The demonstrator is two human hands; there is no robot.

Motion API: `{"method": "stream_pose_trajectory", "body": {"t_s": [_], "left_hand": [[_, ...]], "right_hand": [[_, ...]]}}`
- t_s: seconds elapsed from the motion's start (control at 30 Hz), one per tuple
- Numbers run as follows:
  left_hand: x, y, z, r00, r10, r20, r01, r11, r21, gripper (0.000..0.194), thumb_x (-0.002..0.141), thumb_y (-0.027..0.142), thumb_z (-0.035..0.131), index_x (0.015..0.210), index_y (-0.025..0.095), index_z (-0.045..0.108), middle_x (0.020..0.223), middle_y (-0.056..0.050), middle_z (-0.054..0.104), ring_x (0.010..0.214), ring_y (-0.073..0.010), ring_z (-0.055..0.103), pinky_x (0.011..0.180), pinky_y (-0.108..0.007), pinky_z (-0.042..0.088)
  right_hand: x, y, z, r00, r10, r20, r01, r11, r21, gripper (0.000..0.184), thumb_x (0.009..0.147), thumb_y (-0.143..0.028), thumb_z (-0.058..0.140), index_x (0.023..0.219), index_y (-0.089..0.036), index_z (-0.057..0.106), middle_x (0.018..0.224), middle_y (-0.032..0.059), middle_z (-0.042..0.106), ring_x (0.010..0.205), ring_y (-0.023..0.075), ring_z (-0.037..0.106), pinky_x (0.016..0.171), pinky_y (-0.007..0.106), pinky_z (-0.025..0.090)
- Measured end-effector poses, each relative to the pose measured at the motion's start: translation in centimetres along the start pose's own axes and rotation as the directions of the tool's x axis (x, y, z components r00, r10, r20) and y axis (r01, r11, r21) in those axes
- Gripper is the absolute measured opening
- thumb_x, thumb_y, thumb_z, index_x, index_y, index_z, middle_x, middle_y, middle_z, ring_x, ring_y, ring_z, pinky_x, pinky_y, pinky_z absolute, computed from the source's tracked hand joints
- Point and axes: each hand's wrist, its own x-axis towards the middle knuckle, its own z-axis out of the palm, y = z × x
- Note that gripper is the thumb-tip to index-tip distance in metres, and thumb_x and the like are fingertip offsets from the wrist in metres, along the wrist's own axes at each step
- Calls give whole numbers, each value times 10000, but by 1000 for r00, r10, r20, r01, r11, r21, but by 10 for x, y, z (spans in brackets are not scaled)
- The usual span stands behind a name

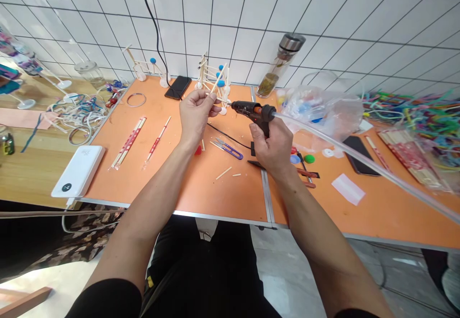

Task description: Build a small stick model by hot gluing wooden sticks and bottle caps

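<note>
My left hand (196,114) pinches a thin wooden stick (220,79), which slants up from the fingertips. My right hand (276,148) is wrapped round the grip of a black hot glue gun (251,109). Its nozzle points left, close to my left fingertips; whether it touches the wood I cannot tell. A long clear glue stick (334,143) runs out of the gun's back toward the lower right. Just behind my left hand stands a small frame of wooden sticks (203,73) with blue balls, partly hidden by the hand. Purple-handled snips (233,152) lie below on the orange table (215,198).
A second stick frame (143,64) and a phone (178,87) are at the back left. Wrapped chopsticks (130,141) and a white power bank (79,170) lie left. A glass bottle (278,66), a plastic bag (327,109) and pliers (304,173) are on the right.
</note>
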Motion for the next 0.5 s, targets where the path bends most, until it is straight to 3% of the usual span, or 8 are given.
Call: {"method": "stream_pose_trajectory", "body": {"t_s": [0.5], "left_hand": [[-2, 0, 2, 1000, -14, -7, 15, 999, 31, 273, 955, 408, 907, 933, 223, 707, 851, -24, 824, 705, -131, 806, 611, -207, 621]], "right_hand": [[3, -5, 0, 999, 1, -48, 0, 1000, 11, 593, 1124, -733, 438, 1134, -225, 742, 914, 98, 751, 843, 292, 732, 737, 410, 556]]}}
